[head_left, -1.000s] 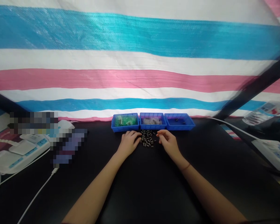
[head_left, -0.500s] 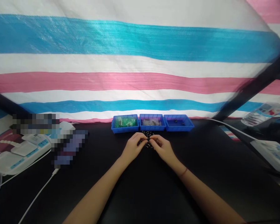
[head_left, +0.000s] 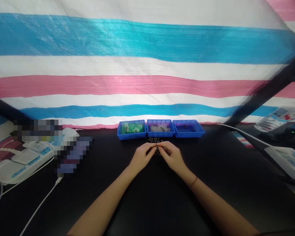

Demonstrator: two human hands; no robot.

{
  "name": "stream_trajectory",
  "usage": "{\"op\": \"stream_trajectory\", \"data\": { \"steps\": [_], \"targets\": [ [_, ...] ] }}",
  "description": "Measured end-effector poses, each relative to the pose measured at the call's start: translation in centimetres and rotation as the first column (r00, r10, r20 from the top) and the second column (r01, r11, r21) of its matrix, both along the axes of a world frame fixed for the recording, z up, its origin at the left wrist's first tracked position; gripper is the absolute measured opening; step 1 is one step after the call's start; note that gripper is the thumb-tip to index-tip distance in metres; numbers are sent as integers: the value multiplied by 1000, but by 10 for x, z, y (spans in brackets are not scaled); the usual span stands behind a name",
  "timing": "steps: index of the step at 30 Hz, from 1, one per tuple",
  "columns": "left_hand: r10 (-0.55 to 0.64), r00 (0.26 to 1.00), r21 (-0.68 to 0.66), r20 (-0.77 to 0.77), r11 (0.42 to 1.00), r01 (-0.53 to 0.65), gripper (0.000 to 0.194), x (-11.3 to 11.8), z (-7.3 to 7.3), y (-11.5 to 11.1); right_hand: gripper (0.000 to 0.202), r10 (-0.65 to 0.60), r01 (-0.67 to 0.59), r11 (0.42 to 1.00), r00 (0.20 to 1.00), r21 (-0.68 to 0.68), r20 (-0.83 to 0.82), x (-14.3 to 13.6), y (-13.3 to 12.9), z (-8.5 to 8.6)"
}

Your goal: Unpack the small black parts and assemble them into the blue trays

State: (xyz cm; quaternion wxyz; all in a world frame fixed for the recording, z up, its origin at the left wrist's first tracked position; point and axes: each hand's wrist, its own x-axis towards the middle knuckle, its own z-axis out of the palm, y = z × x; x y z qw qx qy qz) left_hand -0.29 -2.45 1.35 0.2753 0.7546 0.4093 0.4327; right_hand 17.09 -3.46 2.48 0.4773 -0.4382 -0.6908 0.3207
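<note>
My left hand [head_left: 143, 155] and my right hand [head_left: 171, 154] meet fingertip to fingertip above the black table. Both are closed in a pinch, and whatever lies between the fingertips is too small and too covered to make out. Just beyond and below the fingers lies a pile of small dark pieces with light glints [head_left: 155, 140], partly hidden by my hands. Behind the pile stand three blue trays in a row: the left tray [head_left: 132, 136] holds green bagged items, the middle tray [head_left: 161, 134] clear bagged items, the right tray [head_left: 189, 134] a few small dark pieces.
At the left lie a white power strip [head_left: 29, 164], a blurred-out flat object [head_left: 75, 155] and a white cable [head_left: 39, 206]. On the right are another power strip [head_left: 285, 160] and a clear plastic bottle [head_left: 276, 118]. A striped sheet [head_left: 147, 87] hangs behind the table.
My hands have drawn slightly nearer to me and closer together at the fingertips, showing more of the pile's far side. The trays stay where they were.
</note>
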Motion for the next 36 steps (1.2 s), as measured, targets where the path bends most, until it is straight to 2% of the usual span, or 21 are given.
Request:
{"op": "stream_trajectory", "data": {
  "steps": [6,13,19,23,30,36],
  "targets": [
    [57,998,-62,21,997,-55,17,1,-2,-1,16,-72,71,993,997,-95,-1,-1,1,-4],
    [63,997,-57,49,997,-60,16,0,-5,0,15,-38,35,988,999,-150,-14,-2,0,-8],
    [53,997,-81,58,996,-48,22,1,-5,1,15,-21,6,986,996,-167,-88,-2,0,-11],
    [39,997,-60,69,998,-35,18,1,-3,1,14,-14,-6,986,993,-166,-119,-3,0,-12],
    [39,994,12,98,999,-40,17,2,-1,-2,16,-9,-1,991,997,-136,-76,-3,-1,-8],
    [25,997,111,76,993,-34,16,1,-2,-2,18,17,-32,982,997,-188,-78,-3,-2,-5]
  ]
}}
